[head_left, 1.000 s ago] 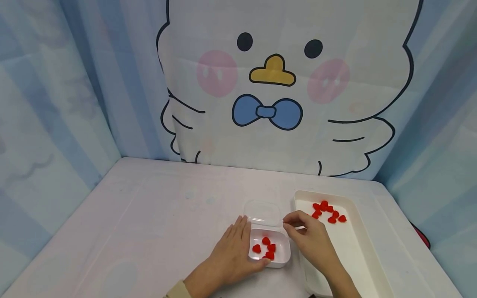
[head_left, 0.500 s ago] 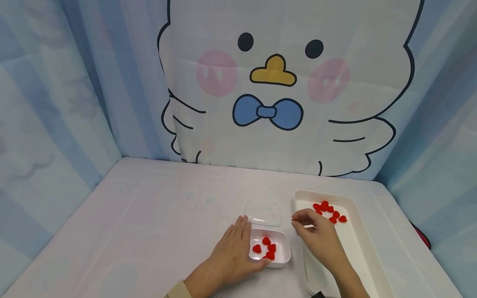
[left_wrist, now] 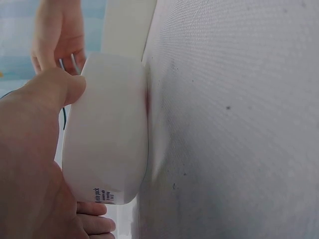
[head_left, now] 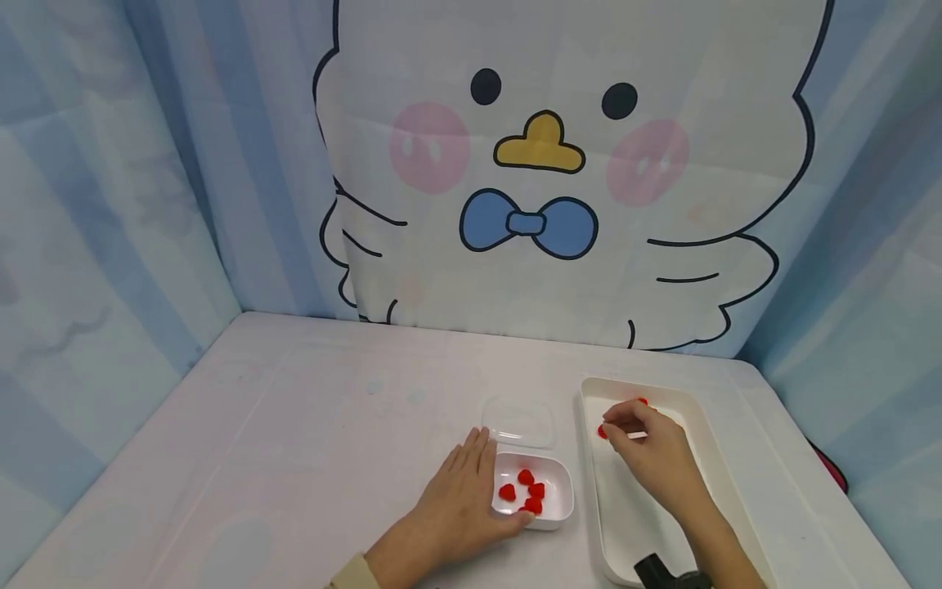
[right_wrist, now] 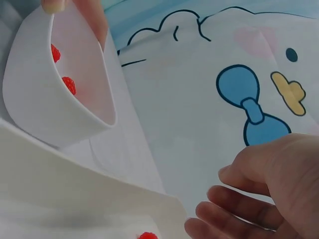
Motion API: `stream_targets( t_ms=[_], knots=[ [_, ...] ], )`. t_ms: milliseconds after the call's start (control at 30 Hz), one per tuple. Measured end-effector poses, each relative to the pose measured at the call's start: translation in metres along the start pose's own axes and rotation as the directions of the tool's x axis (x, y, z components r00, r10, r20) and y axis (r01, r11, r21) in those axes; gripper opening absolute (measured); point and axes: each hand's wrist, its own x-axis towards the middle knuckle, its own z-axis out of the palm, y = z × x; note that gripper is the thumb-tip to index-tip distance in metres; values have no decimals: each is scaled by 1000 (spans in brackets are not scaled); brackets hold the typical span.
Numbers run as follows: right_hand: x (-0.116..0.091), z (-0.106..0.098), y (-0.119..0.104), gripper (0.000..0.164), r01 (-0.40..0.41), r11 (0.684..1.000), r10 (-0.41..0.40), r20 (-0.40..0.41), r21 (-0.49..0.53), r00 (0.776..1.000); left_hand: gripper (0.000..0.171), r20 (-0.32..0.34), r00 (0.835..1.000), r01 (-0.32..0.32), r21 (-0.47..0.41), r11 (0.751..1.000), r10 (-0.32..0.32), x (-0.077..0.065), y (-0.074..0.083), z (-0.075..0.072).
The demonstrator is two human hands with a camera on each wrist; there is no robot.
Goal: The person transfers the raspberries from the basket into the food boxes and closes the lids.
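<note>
A small white plastic box [head_left: 557,481] stands on the table with several red raspberry-like pieces [head_left: 536,491] inside. Its clear lid [head_left: 518,421] lies folded back behind it. My left hand [head_left: 458,496] holds the box by its left side, fingers extended along the wall and thumb at the front rim. In the left wrist view the thumb presses the white wall. Over the long white tray my right hand [head_left: 653,450] hovers with slightly bent fingers. A red piece [head_left: 602,431] lies by its fingertips. In the right wrist view thumb and fingers are apart, with nothing visible between them.
The shallow white tray [head_left: 625,523] lies right of the box. More red pieces [head_left: 643,401] at its back are mostly hidden by my right hand. A black device [head_left: 670,573] sits at my right wrist. A printed curtain [head_left: 515,286] closes the table's back.
My right hand has moved right from beside the box to above the tray's back part. My left hand, the box and the pieces in it have stayed in place.
</note>
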Motion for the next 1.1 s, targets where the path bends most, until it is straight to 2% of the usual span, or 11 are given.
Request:
stream_targets(
  t_ms=[200,567,767,1100],
  knots=[
    [6,-5,12,14,-23,998,22,-14,-66,1000,104,6,1000,8,5,1000,-8,1,0,1],
    [14,-9,30,22,-108,989,107,-11,-103,994,102,-7,1000,-6,-16,1000,6,0,0,0],
    [17,-12,39,22,-152,984,154,18,-90,988,103,-4,1000,-2,-22,1000,2,0,-1,0],
    [19,-14,55,23,-228,968,229,-7,-108,973,103,-5,1000,-8,-31,999,8,0,-1,1]
  ],
)
